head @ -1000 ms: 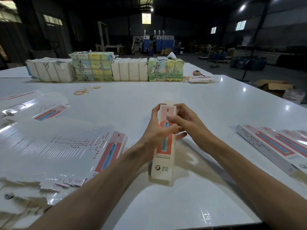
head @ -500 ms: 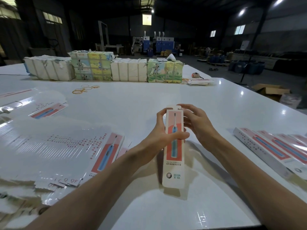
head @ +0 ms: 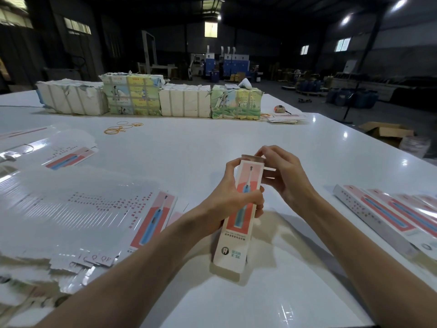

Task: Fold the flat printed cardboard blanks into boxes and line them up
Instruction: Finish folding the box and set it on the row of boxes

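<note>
Box (head: 238, 216), formed into a tube, held tilted over the white table (head: 189, 147) at near centre; whether its near end touches the surface cannot be told. The left hand (head: 227, 200) wraps the box's middle, thumb across the printed face and fingers curled tightly round the back, a grip that probably keeps the tube square. The right hand (head: 287, 179) works at the far end, its fingers bent and close together, pinching the end flap (head: 251, 158), apparently to tuck it shut. Flat blanks (head: 94, 209) lie stacked at left. Finished boxes (head: 387, 214) are lined up at right, presumably this one's destination.
</note>
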Tool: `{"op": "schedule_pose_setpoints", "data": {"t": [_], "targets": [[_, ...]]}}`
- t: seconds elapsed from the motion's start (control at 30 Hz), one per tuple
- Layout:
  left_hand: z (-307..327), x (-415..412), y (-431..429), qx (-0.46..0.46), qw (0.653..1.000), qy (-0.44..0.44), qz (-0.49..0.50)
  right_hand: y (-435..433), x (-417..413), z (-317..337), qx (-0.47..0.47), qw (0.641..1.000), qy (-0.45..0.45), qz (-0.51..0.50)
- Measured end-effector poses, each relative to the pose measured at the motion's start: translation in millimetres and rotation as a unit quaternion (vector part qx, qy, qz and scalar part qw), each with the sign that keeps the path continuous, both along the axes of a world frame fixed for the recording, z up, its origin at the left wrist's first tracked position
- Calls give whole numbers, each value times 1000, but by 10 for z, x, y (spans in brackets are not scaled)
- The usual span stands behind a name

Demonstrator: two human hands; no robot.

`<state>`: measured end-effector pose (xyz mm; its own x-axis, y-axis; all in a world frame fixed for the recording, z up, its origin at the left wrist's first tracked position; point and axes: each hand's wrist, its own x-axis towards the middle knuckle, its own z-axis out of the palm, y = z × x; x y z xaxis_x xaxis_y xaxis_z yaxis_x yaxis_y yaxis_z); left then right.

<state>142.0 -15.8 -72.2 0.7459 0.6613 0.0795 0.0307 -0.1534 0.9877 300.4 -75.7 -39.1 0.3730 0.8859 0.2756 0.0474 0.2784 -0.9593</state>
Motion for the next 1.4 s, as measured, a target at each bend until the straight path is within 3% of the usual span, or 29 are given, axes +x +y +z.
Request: {"op": "schedule_pose_setpoints", "data": {"t": [0.23,0.5,0.7,0.83,0.93,1.1,1.33,1.4], "targets": [[-5,-26,-19,45,999,-10,16,-3,34,39,-42,997,67,2],[33,-53,-58,84,996,-8,23,-8,91,36,-53,995,85,-3],[24,-55,-62,84,996,-18,13,-35,93,38,-45,998,39,13],[45,-66,-9,34,998,-29,40,-42,26,25,-36,997,13,63],[60,-84,13,11,998,-48,48,-35,-86,-13,-22,999,-19,16],[65,-85,12,-9,998,-50,48,-67,-122,-43,34,987,-152,-43],[41,-70,46,-49,995,-74,38,-18,-97,-101,43,985,-161,-50],[41,-48,58,-66,993,-92,36,20,-101,-125,39,976,-205,-59]]}}
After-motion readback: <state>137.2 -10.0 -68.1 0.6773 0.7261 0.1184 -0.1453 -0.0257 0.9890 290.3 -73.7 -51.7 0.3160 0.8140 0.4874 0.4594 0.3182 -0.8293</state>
